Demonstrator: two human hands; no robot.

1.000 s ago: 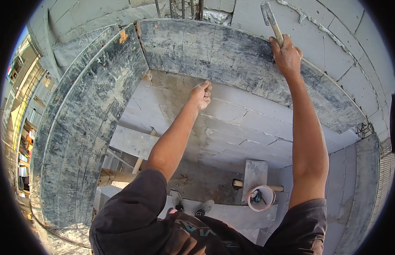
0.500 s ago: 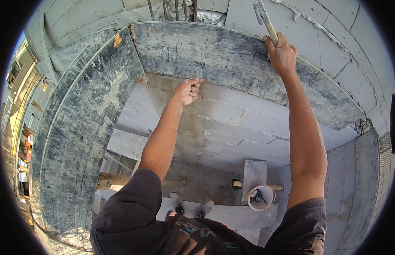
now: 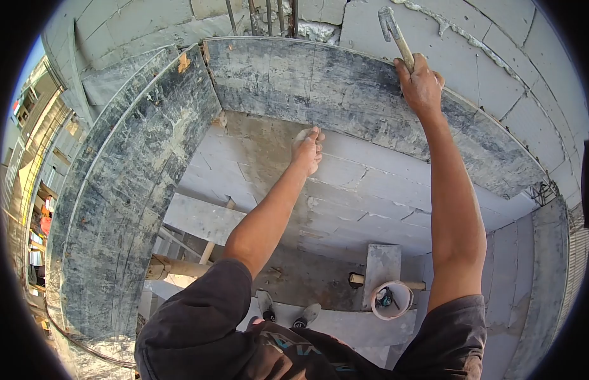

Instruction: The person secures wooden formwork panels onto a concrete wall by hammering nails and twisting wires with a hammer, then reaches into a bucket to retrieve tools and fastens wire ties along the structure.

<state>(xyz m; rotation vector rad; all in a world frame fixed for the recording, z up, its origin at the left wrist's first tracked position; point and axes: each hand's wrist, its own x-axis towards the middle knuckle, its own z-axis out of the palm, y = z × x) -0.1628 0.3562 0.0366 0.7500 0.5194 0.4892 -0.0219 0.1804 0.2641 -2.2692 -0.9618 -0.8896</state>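
Observation:
In the upper right of the head view, my right hand (image 3: 422,88) grips the wooden handle of a hammer (image 3: 403,52). The hammer's metal head points up, above the top edge of a long, stained formwork panel (image 3: 345,82). Close to that panel's lower edge, my left hand (image 3: 308,152) is closed with the fingertips pinched together. Anything between those fingers is too small or hidden to make out. Behind the left hand is a wall of pale blocks (image 3: 351,174) with a damp brownish patch.
Another large formwork panel (image 3: 136,190) stands along the left. Below, a white bucket (image 3: 406,297) with small items sits beside a grey board (image 3: 382,266) and a wooden pole (image 3: 413,285). Steel bars (image 3: 269,18) rise at the top. My shoes (image 3: 310,313) are on a platform.
My left hand has moved to the right along the long panel's lower edge, still closed. My right hand keeps the hammer in nearly the same place. The view has shifted slightly.

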